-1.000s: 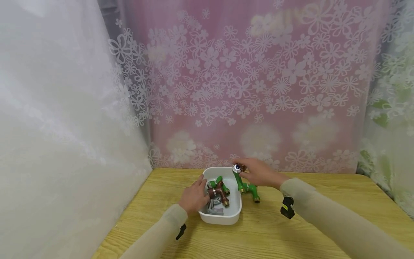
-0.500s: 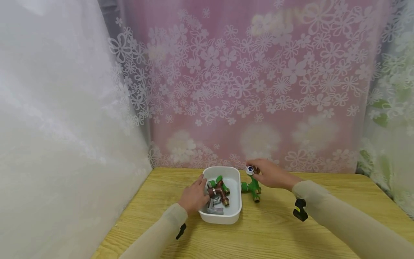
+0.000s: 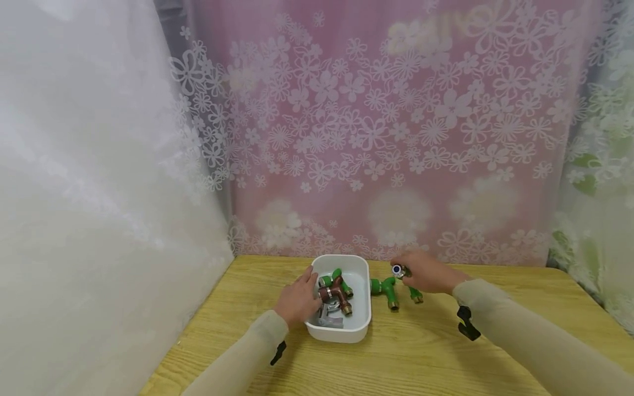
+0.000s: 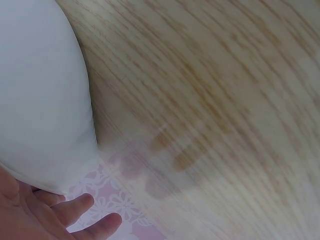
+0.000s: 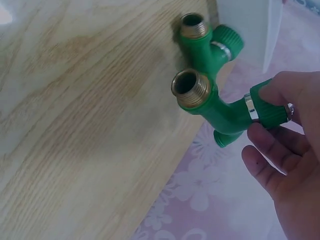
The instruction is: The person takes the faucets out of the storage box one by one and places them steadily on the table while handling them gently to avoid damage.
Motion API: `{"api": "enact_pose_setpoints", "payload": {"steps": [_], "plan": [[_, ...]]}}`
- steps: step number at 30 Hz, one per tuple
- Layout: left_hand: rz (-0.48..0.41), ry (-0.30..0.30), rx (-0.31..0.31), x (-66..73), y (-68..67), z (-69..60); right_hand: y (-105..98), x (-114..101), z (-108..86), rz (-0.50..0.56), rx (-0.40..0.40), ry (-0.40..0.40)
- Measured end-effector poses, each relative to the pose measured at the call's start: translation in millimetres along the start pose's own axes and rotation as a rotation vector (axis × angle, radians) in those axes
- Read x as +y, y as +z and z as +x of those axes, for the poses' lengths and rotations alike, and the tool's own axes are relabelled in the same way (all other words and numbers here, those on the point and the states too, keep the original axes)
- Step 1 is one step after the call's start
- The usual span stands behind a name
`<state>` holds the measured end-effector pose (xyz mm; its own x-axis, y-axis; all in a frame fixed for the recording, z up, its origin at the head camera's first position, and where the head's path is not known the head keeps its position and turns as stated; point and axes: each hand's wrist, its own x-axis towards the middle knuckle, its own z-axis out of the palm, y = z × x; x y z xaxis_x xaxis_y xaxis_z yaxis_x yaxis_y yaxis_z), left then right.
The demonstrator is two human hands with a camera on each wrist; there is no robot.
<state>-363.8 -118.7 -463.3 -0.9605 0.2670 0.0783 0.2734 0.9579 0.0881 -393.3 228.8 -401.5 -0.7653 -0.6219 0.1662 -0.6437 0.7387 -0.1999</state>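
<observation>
Pinched between thumb and fingers of my right hand (image 3: 430, 274) is a green faucet (image 3: 414, 295) with a round blue-centred cap, just above the table's right part. The right wrist view shows this green faucet (image 5: 230, 117), its threaded brass mouth facing the camera and my right hand (image 5: 295, 150) on its ribbed knob. A second green faucet (image 3: 389, 290) lies against the right side of the white bin (image 3: 356, 332). My left hand (image 3: 296, 300) rests on the bin's left rim; the left wrist view shows this hand (image 4: 45, 215) with fingers extended beside the wall.
Inside the bin lie a brown faucet (image 3: 339, 294), a green one (image 3: 348, 289) and grey pieces (image 3: 331, 322). The wooden table (image 3: 421, 352) ends at a pink flowered curtain (image 3: 376, 132); a white sheet (image 3: 99, 165) hangs at the left.
My right hand has carried the green faucet from the bin's right rim to the right, past the other green faucet, and lower. The left hand has stayed at the bin.
</observation>
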Motion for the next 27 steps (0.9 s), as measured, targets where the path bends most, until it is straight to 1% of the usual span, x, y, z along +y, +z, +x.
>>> {"api": "enact_pose_setpoints", "payload": {"steps": [3,5,8,11,15,18,22,27], "plan": [[-0.010,0.015,0.008,0.2,0.0,0.0,8.7,8.9,-1.3,-0.066,-0.030,0.014],[-0.019,0.019,0.012,-0.2,0.4,-0.3,14.5,13.8,-1.6,-0.087,-0.059,0.020],[-0.031,0.013,0.009,-1.3,1.1,-1.2,20.8,18.1,-0.6,-0.090,-0.107,0.015],[-0.038,0.003,0.015,-2.3,1.6,-0.1,23.1,19.6,1.9,-0.077,-0.135,0.025],[-0.043,-0.005,0.024,-2.3,1.9,2.9,22.8,19.6,6.2,-0.087,-0.152,0.038],[-0.043,-0.008,0.021,-2.2,2.2,3.1,25.4,19.3,9.5,-0.098,-0.165,0.034],[-0.042,-0.004,0.013,-2.5,2.5,1.2,33.9,21.4,13.0,-0.126,-0.174,0.038],[-0.045,0.009,0.017,-2.5,0.1,-1.0,44.9,24.5,14.8,-0.185,-0.156,0.076]]}}
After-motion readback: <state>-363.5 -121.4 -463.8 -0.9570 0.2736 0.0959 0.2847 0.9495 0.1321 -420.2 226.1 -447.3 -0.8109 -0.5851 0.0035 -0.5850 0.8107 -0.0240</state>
